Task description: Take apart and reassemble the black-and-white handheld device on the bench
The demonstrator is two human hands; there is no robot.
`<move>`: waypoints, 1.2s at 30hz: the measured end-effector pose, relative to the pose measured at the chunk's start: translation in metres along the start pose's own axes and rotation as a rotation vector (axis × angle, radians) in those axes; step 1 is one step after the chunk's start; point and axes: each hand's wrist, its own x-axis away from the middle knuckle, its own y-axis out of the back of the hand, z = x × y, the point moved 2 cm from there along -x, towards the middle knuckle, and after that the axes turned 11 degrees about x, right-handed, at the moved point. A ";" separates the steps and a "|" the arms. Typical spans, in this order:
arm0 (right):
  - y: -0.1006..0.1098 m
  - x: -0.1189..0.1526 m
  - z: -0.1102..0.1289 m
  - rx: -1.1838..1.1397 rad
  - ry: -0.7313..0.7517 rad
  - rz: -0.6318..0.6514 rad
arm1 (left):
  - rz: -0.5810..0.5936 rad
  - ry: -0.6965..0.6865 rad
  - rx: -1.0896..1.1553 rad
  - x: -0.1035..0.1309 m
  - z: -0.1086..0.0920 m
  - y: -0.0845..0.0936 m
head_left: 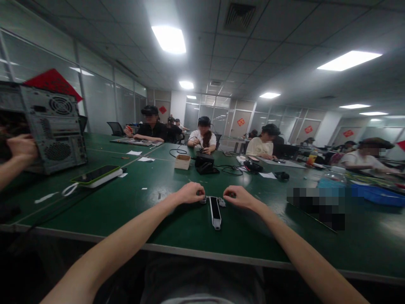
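A slim, elongated device [215, 213] with a black face and white edges lies on the green table in front of me, its tapered end pointing towards my body. Small grey parts flank its far end, one on the left [203, 200] and one on the right [222, 203]. My left hand [190, 193] is closed at the left grey part, fingertips pinched together. On the other side, my right hand [239, 196] is curled closed just above the right grey part. What either pinch holds, if anything, is too small to tell.
An open computer case [57, 131] stands at left, another person's hand [22, 147] on it. Nearby lies a phone-like device [96, 175]. Ahead are a small box [182, 162], a black stand [205, 164] and cables. A blue tray [378, 194] and bottle [332, 179] sit right; people work opposite.
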 end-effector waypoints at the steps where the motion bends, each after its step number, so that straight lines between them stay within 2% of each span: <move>1: -0.002 0.000 0.002 -0.016 0.002 0.023 | 0.004 0.000 0.000 0.000 -0.001 -0.001; 6: -0.006 -0.001 0.009 -0.050 -0.009 0.072 | 0.027 0.015 0.018 0.000 -0.001 -0.002; 18: -0.004 -0.001 0.010 -0.043 -0.004 0.069 | 0.020 0.079 0.155 0.000 -0.003 -0.001; 36: -0.007 -0.001 0.008 -0.051 -0.002 0.059 | 0.045 0.117 0.204 0.000 -0.003 -0.002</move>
